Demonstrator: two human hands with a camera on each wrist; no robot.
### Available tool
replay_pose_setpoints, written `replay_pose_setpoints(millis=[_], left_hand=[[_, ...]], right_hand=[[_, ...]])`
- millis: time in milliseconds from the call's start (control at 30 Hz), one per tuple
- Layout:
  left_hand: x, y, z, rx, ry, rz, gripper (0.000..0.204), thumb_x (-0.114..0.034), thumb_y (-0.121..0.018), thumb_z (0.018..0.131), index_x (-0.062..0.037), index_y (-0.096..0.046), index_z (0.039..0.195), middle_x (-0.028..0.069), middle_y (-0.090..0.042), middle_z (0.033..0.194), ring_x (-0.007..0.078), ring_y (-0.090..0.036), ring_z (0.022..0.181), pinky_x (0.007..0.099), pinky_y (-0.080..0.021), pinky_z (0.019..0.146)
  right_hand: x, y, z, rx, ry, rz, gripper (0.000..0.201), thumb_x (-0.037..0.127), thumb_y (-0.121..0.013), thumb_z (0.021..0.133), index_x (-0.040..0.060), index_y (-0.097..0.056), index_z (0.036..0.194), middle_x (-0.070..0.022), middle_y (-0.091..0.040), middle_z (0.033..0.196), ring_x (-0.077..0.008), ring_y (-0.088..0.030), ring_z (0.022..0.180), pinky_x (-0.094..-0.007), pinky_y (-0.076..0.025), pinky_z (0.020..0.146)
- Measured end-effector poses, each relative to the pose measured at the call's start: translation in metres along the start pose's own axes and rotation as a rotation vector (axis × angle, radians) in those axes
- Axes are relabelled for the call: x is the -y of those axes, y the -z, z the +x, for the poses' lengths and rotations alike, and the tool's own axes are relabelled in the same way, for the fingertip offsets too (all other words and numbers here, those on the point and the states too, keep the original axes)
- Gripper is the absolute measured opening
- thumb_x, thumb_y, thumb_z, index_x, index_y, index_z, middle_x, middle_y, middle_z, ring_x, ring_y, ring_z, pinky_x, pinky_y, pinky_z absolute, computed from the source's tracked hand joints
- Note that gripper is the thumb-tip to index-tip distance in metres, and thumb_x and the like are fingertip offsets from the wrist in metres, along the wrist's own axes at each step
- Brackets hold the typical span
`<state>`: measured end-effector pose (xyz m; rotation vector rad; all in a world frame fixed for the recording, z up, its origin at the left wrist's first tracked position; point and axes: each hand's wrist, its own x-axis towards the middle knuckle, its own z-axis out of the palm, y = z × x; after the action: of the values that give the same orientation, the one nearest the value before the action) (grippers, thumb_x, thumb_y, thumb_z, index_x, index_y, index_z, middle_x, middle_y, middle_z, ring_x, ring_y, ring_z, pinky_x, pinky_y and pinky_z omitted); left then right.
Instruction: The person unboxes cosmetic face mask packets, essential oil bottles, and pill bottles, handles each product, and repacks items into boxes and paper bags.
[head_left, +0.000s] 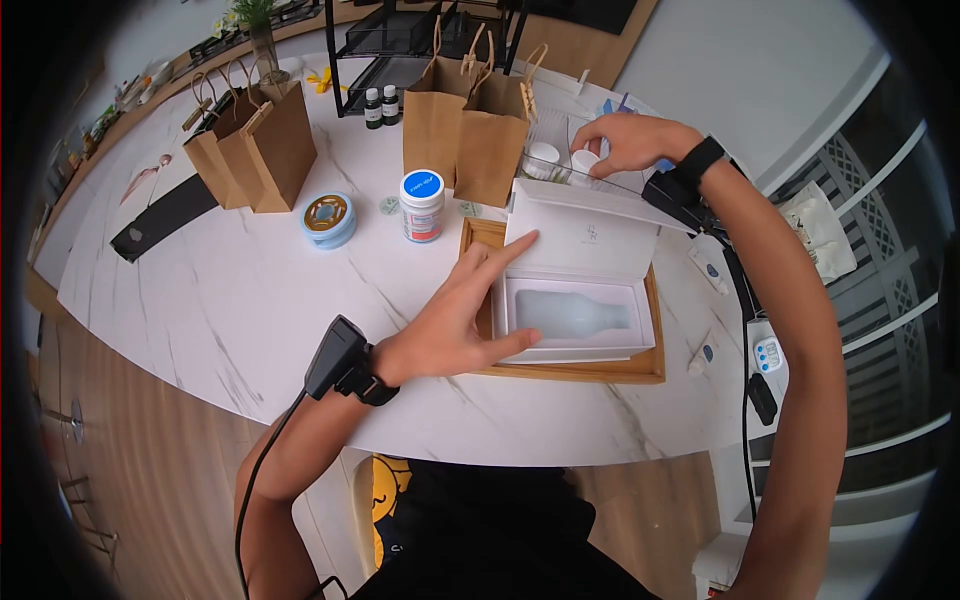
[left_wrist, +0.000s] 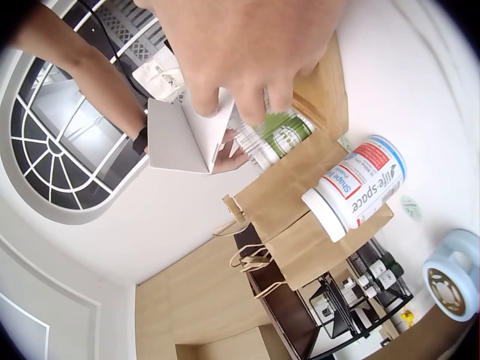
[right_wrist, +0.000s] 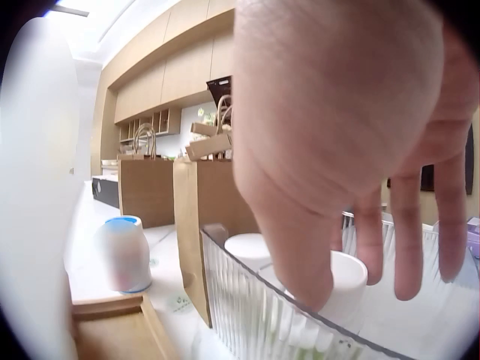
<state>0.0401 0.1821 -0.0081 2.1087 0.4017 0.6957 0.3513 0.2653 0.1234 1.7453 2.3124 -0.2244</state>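
My left hand (head_left: 455, 315) spans the left side of an open white box (head_left: 580, 350), its index finger reaching to the raised lid (head_left: 590, 235) and its thumb at the front rim. Inside the box is a pale, bottle-shaped insert (head_left: 570, 312). Behind the lid, my right hand (head_left: 635, 143) reaches down into a clear ribbed bin (right_wrist: 247, 307). There its thumb and index finger pinch a white-capped bottle (right_wrist: 349, 279); the other fingers hang straight. A second white-capped bottle (head_left: 542, 158) stands beside it. Green on a bottle label (left_wrist: 289, 136) shows in the left wrist view.
The box sits on a wooden tray (head_left: 480, 240). Left of it stand a white tub with a blue lid (head_left: 422, 207) and a round blue container (head_left: 328, 220). Brown paper bags (head_left: 435, 130), two dark bottles (head_left: 382, 107) and a black rack (head_left: 385, 70) are farther back.
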Motion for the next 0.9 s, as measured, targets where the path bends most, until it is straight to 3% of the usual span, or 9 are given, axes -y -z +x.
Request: replay_pose_setpoints(millis=[133, 200, 267, 433, 533, 600, 700, 833, 900], left_hand=[[0.001, -0.001, -0.002, -0.017, -0.016, 0.016, 0.093, -0.021, -0.081, 0.080, -0.0124, -0.030, 0.157, 0.0093, -0.040, 0.106, 0.0232, -0.043, 0.096, 0.0337, -0.040, 0.091], [0.002, -0.001, -0.001, -0.024, -0.019, 0.016, 0.093, -0.021, -0.081, 0.080, -0.0125, -0.030, 0.157, 0.0093, -0.040, 0.105, 0.0232, -0.043, 0.095, 0.0339, -0.041, 0.091], [0.005, -0.001, -0.002, -0.041, -0.045, 0.032, 0.092, -0.021, -0.080, 0.080, -0.0121, -0.030, 0.156, 0.0094, -0.041, 0.105, 0.0233, -0.043, 0.095, 0.0338, -0.042, 0.090], [0.009, -0.003, -0.002, -0.060, -0.049, 0.036, 0.095, -0.020, -0.082, 0.078, -0.0122, -0.029, 0.157, 0.0092, -0.042, 0.105, 0.0232, -0.044, 0.095, 0.0325, -0.041, 0.090], [0.011, -0.003, -0.003, -0.036, -0.066, 0.024, 0.100, -0.022, -0.085, 0.076, -0.0117, -0.028, 0.157, 0.0091, -0.042, 0.109, 0.0233, -0.044, 0.097, 0.0325, -0.041, 0.091], [0.012, -0.005, -0.002, -0.045, -0.120, 0.035, 0.105, -0.024, -0.087, 0.073, -0.0113, -0.027, 0.157, 0.0097, -0.042, 0.113, 0.0238, -0.044, 0.099, 0.0338, -0.041, 0.092], [0.010, -0.004, -0.002, -0.016, -0.086, 0.074, 0.109, -0.026, -0.089, 0.070, -0.0116, -0.026, 0.158, 0.0106, -0.042, 0.116, 0.0248, -0.045, 0.102, 0.0355, -0.042, 0.093], [0.014, -0.007, 0.000, -0.014, -0.101, 0.089, 0.111, -0.026, -0.090, 0.069, -0.0120, -0.025, 0.158, 0.0122, -0.043, 0.121, 0.0262, -0.046, 0.108, 0.0365, -0.042, 0.096], [0.015, -0.008, 0.001, -0.036, -0.155, 0.098, 0.114, -0.030, -0.089, 0.068, -0.0072, -0.022, 0.157, 0.0140, -0.042, 0.107, 0.0296, -0.044, 0.102, 0.0367, -0.040, 0.091]], right_hand=[[0.006, 0.006, -0.003, 0.121, -0.104, 0.199, 0.049, 0.028, -0.076, 0.076, 0.0004, -0.067, 0.115, -0.0081, -0.069, 0.089, -0.0204, -0.065, 0.072, -0.0322, -0.052, 0.068], [-0.003, 0.009, -0.002, 0.010, -0.155, 0.123, 0.048, 0.027, -0.074, 0.075, -0.0015, -0.068, 0.113, -0.0081, -0.068, 0.084, -0.0199, -0.065, 0.067, -0.0310, -0.052, 0.064], [-0.020, 0.021, -0.009, -0.184, -0.086, 0.090, 0.047, 0.026, -0.073, 0.075, -0.0028, -0.068, 0.112, -0.0079, -0.068, 0.082, -0.0159, -0.065, 0.071, -0.0287, -0.053, 0.066], [-0.011, 0.068, -0.104, -0.554, 0.008, 0.179, 0.042, 0.025, -0.071, 0.086, -0.0010, -0.065, 0.118, -0.0057, -0.068, 0.100, -0.0113, -0.062, 0.091, -0.0264, -0.050, 0.081], [0.031, 0.051, -0.162, -0.690, 0.117, 0.243, 0.042, 0.016, -0.069, 0.089, -0.0033, -0.060, 0.125, -0.0071, -0.065, 0.111, -0.0132, -0.062, 0.101, -0.0267, -0.048, 0.090], [0.065, 0.027, -0.180, -0.636, 0.233, 0.351, 0.046, 0.009, -0.075, 0.078, -0.0019, -0.064, 0.120, -0.0064, -0.070, 0.103, -0.0120, -0.066, 0.089, -0.0273, -0.052, 0.085], [0.096, -0.023, -0.184, -0.555, 0.202, 0.465, 0.049, 0.002, -0.076, 0.062, 0.0004, -0.069, 0.111, -0.0093, -0.071, 0.104, -0.0131, -0.068, 0.086, -0.0238, -0.055, 0.079], [0.109, -0.077, -0.166, -0.505, 0.118, 0.469, 0.051, -0.003, -0.077, 0.065, -0.0009, -0.067, 0.115, -0.0101, -0.070, 0.104, -0.0158, -0.069, 0.094, -0.0287, -0.057, 0.086], [0.100, -0.096, -0.154, -0.385, 0.016, 0.920, 0.048, -0.002, -0.078, 0.069, 0.0001, -0.067, 0.115, -0.0095, -0.070, 0.106, -0.0161, -0.069, 0.095, -0.0287, -0.055, 0.090]])
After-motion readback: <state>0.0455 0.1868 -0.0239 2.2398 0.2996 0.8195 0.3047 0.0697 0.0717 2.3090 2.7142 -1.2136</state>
